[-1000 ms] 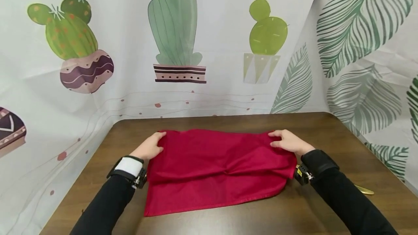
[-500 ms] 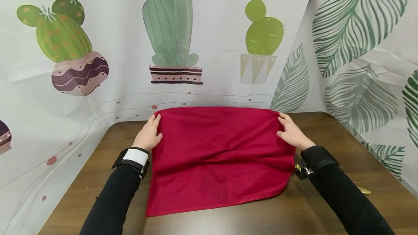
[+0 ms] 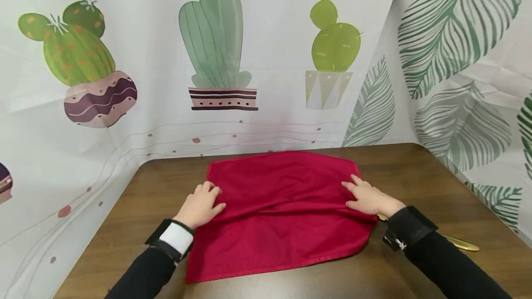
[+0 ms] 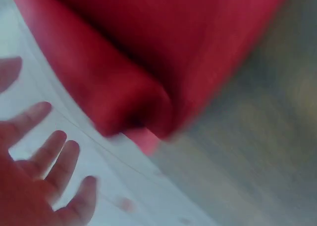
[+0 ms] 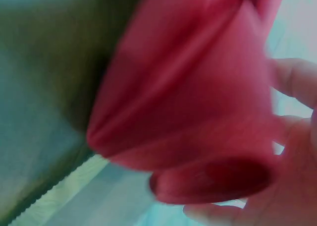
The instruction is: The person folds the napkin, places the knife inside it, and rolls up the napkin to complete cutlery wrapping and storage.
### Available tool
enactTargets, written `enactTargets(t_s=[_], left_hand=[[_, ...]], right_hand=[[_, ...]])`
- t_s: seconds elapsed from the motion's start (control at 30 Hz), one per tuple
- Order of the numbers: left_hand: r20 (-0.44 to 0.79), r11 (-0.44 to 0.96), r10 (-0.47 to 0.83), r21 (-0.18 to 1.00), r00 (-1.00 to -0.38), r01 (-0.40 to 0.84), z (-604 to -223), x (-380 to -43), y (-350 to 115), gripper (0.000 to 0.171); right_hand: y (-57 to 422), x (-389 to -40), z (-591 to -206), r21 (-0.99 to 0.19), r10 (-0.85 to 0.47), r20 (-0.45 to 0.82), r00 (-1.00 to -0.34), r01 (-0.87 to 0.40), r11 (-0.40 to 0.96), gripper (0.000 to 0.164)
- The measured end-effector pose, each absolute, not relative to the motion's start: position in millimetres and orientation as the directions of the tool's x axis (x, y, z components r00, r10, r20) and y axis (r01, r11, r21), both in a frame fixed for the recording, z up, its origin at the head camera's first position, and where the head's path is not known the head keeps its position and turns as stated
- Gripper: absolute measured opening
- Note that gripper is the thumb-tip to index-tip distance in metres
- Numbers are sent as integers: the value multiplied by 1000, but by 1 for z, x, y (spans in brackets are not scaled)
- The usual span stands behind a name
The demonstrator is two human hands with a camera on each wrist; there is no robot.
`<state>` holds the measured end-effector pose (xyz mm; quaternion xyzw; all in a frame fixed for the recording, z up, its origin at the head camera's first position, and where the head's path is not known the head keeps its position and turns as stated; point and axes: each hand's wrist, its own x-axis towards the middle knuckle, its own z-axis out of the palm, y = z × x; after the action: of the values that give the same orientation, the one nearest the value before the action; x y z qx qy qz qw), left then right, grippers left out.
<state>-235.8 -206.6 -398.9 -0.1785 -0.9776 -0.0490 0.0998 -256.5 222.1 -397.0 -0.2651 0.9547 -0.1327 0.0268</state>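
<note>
A red cloth (image 3: 282, 236) lies spread over the wooden table in the head view, with a crease across its middle and its far edge bulging upward. Over its left edge is my left hand (image 3: 201, 206), fingers spread and gripping nothing. The left wrist view shows those fingers (image 4: 67, 159) apart from a curled fold of the cloth (image 4: 148, 52). My right hand (image 3: 371, 199) hovers at the cloth's right edge, its fingers extended. In the right wrist view, part of that hand (image 5: 292, 171) is hidden behind the drooping red fabric (image 5: 198, 102).
A gold utensil handle (image 3: 461, 243) shows on the table (image 3: 436, 188) beside my right sleeve. Behind the table's far edge hangs a white backdrop (image 3: 278, 54) printed with cacti and leaves.
Half a second ago both hands held up the cloth's far corners; now they have let go and moved back toward me. The far edge has sunk lower.
</note>
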Motion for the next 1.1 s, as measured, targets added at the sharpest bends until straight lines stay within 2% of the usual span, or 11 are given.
enactTargets(t_s=[0.1, 0.23, 0.3, 0.43, 0.53, 0.63, 0.7, 0.77, 0.83, 0.97, 1.1], left_hand=[[200, 891, 444, 4, -873, 454, -396, -210, -193, 28], [51, 838, 544, 17, -837, 546, -394, -182, -183, 34], [-11, 825, 566, 19, -825, 565, -394, -174, -182, 37], [-54, 809, 588, 16, -807, 588, -393, -167, -184, 43], [-62, 791, 611, 4, -790, 612, -394, -162, -184, 47], [-24, 750, 656, -89, -754, 656, -398, -158, -182, 39], [33, 709, 696, -193, -717, 679, -401, -158, -179, 25], [106, 692, 713, -263, -693, 672, -403, -160, -174, 15], [184, 704, 706, -281, -684, 652, -402, -162, -172, 12], [323, 789, 610, -165, -724, 591, -389, -162, -173, 18], [334, 847, 509, -30, -793, 530, -368, -153, -175, 23]], right_hand=[[212, -233, -399, -103, -588, 109, -802, -597, 795, 47], [197, -205, -402, 42, -694, 188, -695, -701, 712, 35], [192, -195, -402, 46, -730, 159, -664, -734, 678, 31], [188, -181, -401, -19, -757, 40, -653, -758, 652, 34], [183, -174, -404, -12, -769, 45, -638, -770, 638, 33], [174, -172, -410, 89, -785, 142, -602, -783, 616, 20], [169, -172, -413, 168, -788, 208, -580, -772, 613, 14], [165, -173, -415, 232, -788, 245, -564, -755, 613, 14], [163, -175, -416, 254, -786, 248, -567, -744, 617, 17], [160, -173, -420, 241, -781, 217, -586, -743, 625, 25], [160, -168, -424, 228, -772, 243, -587, -739, 634, 21]])
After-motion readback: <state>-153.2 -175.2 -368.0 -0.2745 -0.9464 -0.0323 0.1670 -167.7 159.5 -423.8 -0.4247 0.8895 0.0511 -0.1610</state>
